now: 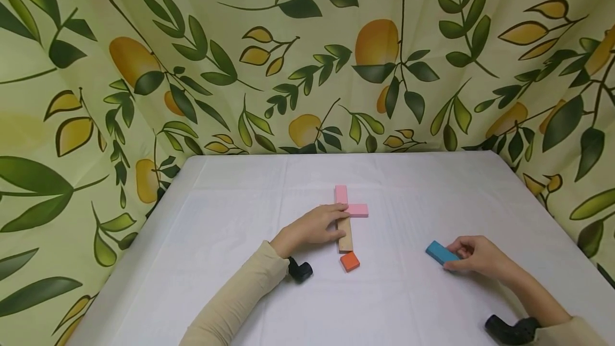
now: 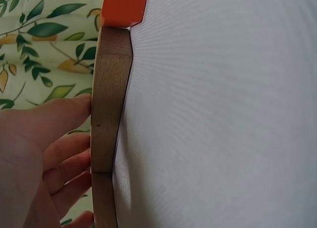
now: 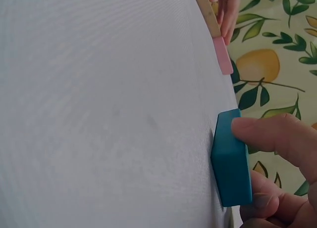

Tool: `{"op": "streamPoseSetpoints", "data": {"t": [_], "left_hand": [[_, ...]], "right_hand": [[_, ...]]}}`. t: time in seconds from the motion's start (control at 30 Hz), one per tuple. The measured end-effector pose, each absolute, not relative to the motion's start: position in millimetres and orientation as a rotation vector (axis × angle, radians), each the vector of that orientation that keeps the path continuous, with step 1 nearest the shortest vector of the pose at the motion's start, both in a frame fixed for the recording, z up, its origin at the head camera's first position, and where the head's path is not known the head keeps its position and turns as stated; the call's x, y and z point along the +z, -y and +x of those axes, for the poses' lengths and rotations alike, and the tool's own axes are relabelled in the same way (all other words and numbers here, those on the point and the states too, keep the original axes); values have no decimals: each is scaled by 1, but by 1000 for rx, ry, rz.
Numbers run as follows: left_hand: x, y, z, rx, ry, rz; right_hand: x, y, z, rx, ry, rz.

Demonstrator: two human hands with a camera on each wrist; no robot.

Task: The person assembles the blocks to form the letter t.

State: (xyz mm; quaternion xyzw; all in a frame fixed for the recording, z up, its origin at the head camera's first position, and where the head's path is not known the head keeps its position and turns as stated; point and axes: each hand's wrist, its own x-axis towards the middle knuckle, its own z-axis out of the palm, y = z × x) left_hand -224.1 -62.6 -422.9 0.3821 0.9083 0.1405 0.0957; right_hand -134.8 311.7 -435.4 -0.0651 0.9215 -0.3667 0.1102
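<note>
In the head view, my left hand [image 1: 314, 226] lies over a group of small blocks in the table's middle. Its thumb and fingers touch a plain wooden block [image 1: 345, 242], also seen as a wooden block [image 2: 108, 109] in the left wrist view. Above it are a pink block [image 1: 340, 194] standing lengthwise and a pink block [image 1: 359, 210] pointing right. An orange block [image 1: 349, 261] sits just below the wooden one. Off to the right, my right hand [image 1: 485, 258] pinches a blue block [image 1: 439, 253] between thumb and fingers, low over the cloth.
White cloth [image 1: 240, 196] covers the table. A curtain [image 1: 307, 57] printed with leaves and fruit hangs behind and along both sides. Black wrist devices show beside the left sleeve [image 1: 245, 292] and the right sleeve [image 1: 572, 333].
</note>
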Motion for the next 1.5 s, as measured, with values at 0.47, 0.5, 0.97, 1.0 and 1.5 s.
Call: {"op": "streamPoseSetpoints", "data": {"t": [0.47, 0.5, 0.97, 1.0, 1.5], "left_hand": [[-419, 62, -224, 386, -2713, 1124], [-419, 62, -225, 392, -2713, 1126], [-420, 60, -225, 410, -2670, 1090], [-421, 61, -225, 412, -2670, 1097], [-424, 60, -228, 408, -2678, 1135]], "right_hand": [[-433, -308, -138, -1035, -2745, -173], [-433, -308, -138, -1037, -2742, -174], [-431, -292, -142, -1041, -2745, -261], [-431, -291, -142, -1041, -2742, -260], [-426, -277, -146, -1110, -2690, -309]]}}
